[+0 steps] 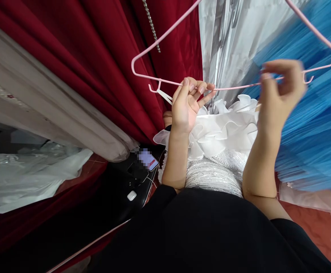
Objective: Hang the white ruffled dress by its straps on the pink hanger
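A pink clothes hanger hangs at the top, with a small hook under its bottom bar at each side. My left hand grips that bar left of the middle, its thumb and fingers around it. A white strap is looped over the left hook. My right hand, slightly blurred, is pinched at the bar near the right hook; what its fingertips hold is too unclear to tell. Below both hands is a white dress with a ruffled top and a sequined body, partly hidden by my forearms.
Red curtain fabric and pale garments line the left. Blue tulle fills the right. A phone and a small white case lie on a black surface. Reddish floor tiles show lower right.
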Motion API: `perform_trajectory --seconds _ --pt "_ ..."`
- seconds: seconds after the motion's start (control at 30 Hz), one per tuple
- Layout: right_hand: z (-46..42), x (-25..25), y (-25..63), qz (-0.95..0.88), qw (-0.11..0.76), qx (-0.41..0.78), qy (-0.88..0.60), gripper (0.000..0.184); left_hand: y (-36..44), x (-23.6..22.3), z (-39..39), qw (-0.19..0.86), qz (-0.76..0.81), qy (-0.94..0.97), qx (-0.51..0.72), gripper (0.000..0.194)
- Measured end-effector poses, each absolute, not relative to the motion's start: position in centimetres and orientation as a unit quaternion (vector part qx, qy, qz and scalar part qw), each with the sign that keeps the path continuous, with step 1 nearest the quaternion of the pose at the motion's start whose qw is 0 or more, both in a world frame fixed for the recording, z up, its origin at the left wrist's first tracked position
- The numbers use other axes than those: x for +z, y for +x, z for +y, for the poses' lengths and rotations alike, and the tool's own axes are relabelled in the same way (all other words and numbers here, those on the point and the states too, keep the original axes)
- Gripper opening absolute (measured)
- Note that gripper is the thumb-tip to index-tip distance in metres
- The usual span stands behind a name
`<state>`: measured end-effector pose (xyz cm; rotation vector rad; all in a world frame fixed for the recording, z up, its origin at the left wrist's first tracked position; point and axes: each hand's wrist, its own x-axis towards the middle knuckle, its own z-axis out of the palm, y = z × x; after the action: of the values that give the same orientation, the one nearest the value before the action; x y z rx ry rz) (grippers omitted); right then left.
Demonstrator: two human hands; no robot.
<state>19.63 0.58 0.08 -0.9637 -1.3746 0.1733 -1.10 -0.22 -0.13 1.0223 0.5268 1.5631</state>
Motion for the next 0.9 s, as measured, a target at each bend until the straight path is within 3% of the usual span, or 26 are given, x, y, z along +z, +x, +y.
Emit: perform_trajectory --seconds 0.1,0.27,0.37,0.47,0.53,0.63,0.8,0.9 --pt "0.4 -0.3 15.2 -0.69 0.577 0.137 -0.414 0.007 -1.0 -0.2 -0.4 0.562 0.209 0.451 0.661 0.028" --pt "0.6 -1.0 14.9 -0.679 0.577 0.108 -0.441 0.019 -2.5 -0.9 -1.2 0.546 0.252 0.484 0.636 0.025" --pt "0.8 -1.0 15.5 -0.68 0.579 0.098 -0.439 0.017 -4.1 -2.1 -0.6 0.451 0.327 0.476 0.68 0.026" --pt "0.9 -1.2 15.1 -0.679 0.568 0.096 -0.455 0.02 -5.4 -3.6 1.0 0.316 0.366 0.457 0.747 0.013" --pt "0.9 -1.4 14.6 -0.679 0.562 0.093 -0.464 0.021 -5.8 -4.5 2.1 0.277 0.38 0.449 0.759 0.024" --pt "0.8 -1.5 14.4 -0.676 0.558 0.089 -0.473 0.023 -5.6 -5.2 2.9 0.305 0.406 0.44 0.74 0.032" --pt "1.1 -1.2 15.4 -0.683 0.534 0.086 -0.49 0.023 -5.2 -4.5 2.0 0.354 0.418 0.444 0.709 0.017" --pt "1.5 -1.1 16.1 -0.688 0.54 0.079 -0.479 0.02 -5.8 -3.5 0.9 0.375 0.42 0.462 0.685 0.018"
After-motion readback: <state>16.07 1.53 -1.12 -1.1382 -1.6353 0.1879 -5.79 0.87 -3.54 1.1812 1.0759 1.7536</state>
